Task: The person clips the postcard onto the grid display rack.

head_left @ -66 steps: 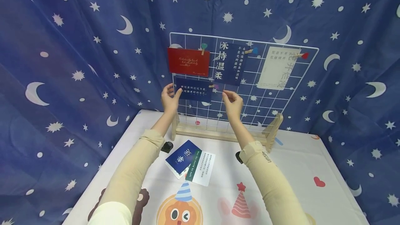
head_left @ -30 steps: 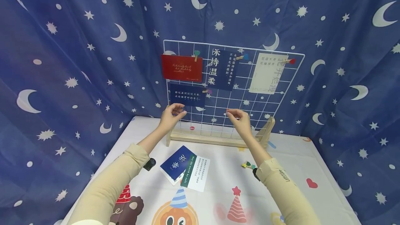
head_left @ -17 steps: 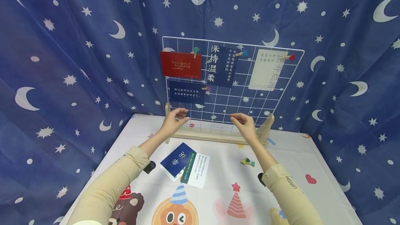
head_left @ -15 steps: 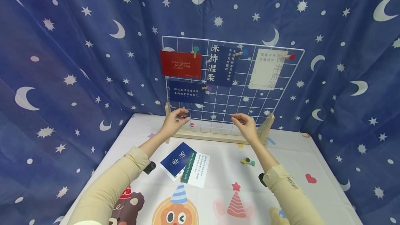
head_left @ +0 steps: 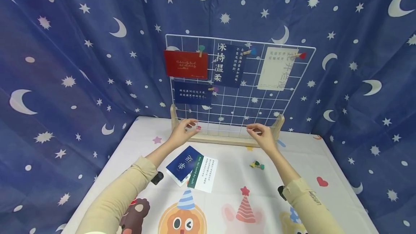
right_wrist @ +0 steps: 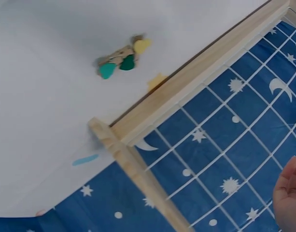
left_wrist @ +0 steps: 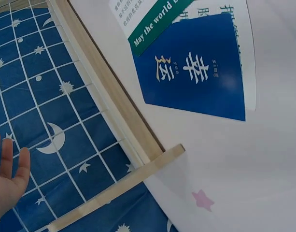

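My left hand (head_left: 183, 133) is held before the lower left of a white wire grid rack (head_left: 227, 113), fingers loosely bent and holding nothing. Before the grid's lower right hovers my right hand (head_left: 264, 138), also holding nothing. Above the left hand a small navy card (head_left: 192, 94) hangs by a clothespin with a purple top (head_left: 213, 89). A red card (head_left: 186, 64), a tall navy card (head_left: 230, 65) and a cream card (head_left: 277, 68) are pegged higher up. In both wrist views only part of each hand (left_wrist: 10, 179) shows, at the edge.
On the table lie a blue card (head_left: 185, 162) and a green-and-white card (head_left: 205, 173), overlapping, left of centre. Several clothespins with green and yellow tops (head_left: 257, 165) lie nearer the right hand. The rack's wooden base (head_left: 224, 140) stands before a starry blue curtain (head_left: 97, 46).
My left hand was at the small navy card's left edge and my right hand near its right side. Both have since come down and away from it; the card stays pegged.
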The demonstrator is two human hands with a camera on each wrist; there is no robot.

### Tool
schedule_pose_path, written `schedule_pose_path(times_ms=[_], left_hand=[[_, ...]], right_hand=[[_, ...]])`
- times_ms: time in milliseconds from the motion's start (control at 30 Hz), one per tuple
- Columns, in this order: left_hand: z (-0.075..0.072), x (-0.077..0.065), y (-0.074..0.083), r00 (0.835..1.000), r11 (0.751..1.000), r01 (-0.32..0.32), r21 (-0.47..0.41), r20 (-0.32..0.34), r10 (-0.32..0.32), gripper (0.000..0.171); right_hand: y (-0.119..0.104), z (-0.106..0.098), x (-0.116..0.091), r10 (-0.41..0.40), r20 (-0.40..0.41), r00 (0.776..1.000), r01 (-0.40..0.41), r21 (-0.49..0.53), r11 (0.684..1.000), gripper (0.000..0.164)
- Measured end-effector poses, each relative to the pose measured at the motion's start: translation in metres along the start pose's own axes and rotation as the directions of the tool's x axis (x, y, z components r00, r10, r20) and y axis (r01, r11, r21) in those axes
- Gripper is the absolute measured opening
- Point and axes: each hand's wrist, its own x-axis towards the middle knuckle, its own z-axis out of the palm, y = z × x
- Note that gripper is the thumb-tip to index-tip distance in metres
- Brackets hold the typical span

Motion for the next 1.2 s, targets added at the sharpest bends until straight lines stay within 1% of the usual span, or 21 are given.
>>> schedule_pose_path(times_ms=[100,200,267,400,533,667,800,867,1033,1200], left_hand=[[0.004,-0.001,-0.003,0.999,0.999,-0.036,0.012,0.003,0.036,0.042],[0.010,-0.003,-0.006,0.999,0.998,-0.050,0.037,0.022,0.049,0.043],[0.013,-0.004,-0.008,0.998,0.997,-0.053,0.054,0.034,0.051,0.041],[0.020,-0.006,-0.012,0.998,0.997,-0.054,0.052,0.047,0.052,0.039],[0.026,-0.008,-0.015,0.996,0.996,-0.057,0.064,0.066,0.053,0.043],[0.033,-0.012,-0.019,0.994,0.996,-0.041,0.082,0.106,0.032,0.045],[0.039,-0.014,-0.021,0.990,0.995,-0.027,0.100,0.138,0.013,0.047],[0.041,-0.015,-0.022,0.989,0.995,-0.026,0.099,0.149,0.011,0.049],[0.047,-0.019,-0.025,0.984,0.991,-0.041,0.129,0.176,0.017,0.053],[0.054,-0.021,-0.030,0.979,0.978,-0.049,0.202,0.202,0.007,0.057]], right_hand=[[0.003,-0.004,-0.005,0.014,0.013,1.000,-0.014,-0.020,1.000,0.019],[0.008,-0.008,-0.011,0.023,0.022,0.999,-0.022,-0.023,0.999,0.019],[0.011,-0.011,-0.013,0.022,0.029,0.999,-0.021,-0.026,0.999,0.019],[0.018,-0.016,-0.020,0.019,0.030,0.999,-0.017,-0.058,0.998,0.018],[0.026,-0.022,-0.028,0.053,0.038,0.998,-0.050,-0.095,0.994,0.018],[0.037,-0.027,-0.037,0.082,0.042,0.996,-0.077,-0.110,0.991,0.019],[0.054,-0.030,-0.045,0.087,0.028,0.996,-0.084,-0.090,0.992,0.019],[0.067,-0.031,-0.047,0.094,0.023,0.995,-0.092,-0.081,0.992,0.020],[0.101,-0.032,-0.051,0.115,0.027,0.993,-0.112,-0.108,0.988,0.023],[0.113,-0.033,-0.054,0.110,0.033,0.993,-0.105,-0.139,0.985,0.023]])
